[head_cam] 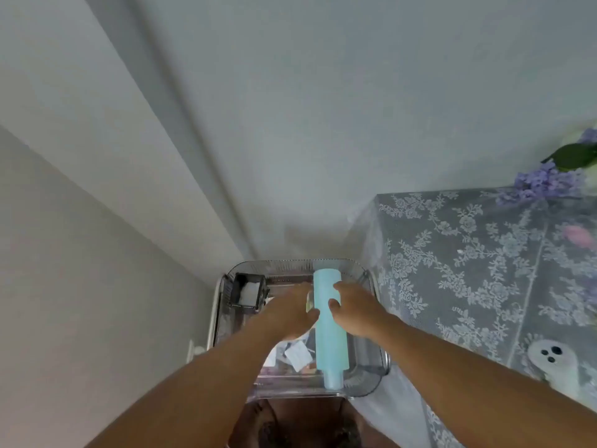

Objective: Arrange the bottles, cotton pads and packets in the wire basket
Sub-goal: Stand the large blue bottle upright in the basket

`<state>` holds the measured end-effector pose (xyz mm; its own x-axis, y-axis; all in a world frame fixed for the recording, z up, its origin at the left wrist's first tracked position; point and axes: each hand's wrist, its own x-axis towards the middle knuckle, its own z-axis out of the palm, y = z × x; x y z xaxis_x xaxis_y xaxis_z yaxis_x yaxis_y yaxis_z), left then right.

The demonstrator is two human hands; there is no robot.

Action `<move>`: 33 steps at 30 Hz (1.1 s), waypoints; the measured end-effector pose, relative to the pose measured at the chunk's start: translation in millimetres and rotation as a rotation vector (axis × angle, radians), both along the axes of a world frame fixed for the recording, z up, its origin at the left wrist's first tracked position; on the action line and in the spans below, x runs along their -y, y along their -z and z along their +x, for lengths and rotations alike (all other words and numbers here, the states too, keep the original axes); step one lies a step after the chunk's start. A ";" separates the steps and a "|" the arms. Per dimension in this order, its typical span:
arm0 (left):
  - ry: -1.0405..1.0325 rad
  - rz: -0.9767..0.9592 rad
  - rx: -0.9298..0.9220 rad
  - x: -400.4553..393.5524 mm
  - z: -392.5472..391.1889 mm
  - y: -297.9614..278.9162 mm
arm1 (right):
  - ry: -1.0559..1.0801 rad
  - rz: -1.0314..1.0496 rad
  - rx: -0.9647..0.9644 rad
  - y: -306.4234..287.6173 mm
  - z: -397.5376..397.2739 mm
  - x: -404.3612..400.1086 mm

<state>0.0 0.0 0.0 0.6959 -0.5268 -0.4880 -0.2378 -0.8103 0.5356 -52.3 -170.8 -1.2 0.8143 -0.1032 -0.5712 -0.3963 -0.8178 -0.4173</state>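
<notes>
A tall pale turquoise bottle (330, 331) lies lengthwise over the basket (368, 383), cap end toward me. My right hand (357, 310) grips its right side near the far end. My left hand (289, 313) reaches in just left of the bottle, fingers curled near a small pale bottle that is mostly hidden; whether it holds it is unclear. Small white packets (297, 354) lie on the basket's floor below my left wrist. A dark holder with white cotton pads (248, 294) stands in the far left corner.
The basket sits on a narrow white cart (213, 318) in a corner of grey walls. To the right stands a cabinet draped in lace cloth (468, 270), with purple flowers (546, 179) on top and a white ghost figure (552, 357) near me.
</notes>
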 end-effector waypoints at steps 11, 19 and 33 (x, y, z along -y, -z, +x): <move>-0.308 0.019 -0.354 17.6 -87.0 68.5 | 0.486 0.201 -0.069 54.3 -30.0 -29.8; -0.621 -0.058 -0.452 27.0 -103.7 97.5 | 0.766 0.347 -0.197 75.8 -47.3 -32.5; -0.769 -0.267 -0.280 14.5 -113.7 55.2 | 0.852 0.595 -0.095 27.9 -75.9 -44.2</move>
<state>-113.7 -14.5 -55.2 0.7792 -0.0798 -0.6217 0.4950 -0.5302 0.6884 -128.3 -126.6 -29.1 0.5532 -0.3036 -0.7758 -0.7976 0.0757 -0.5984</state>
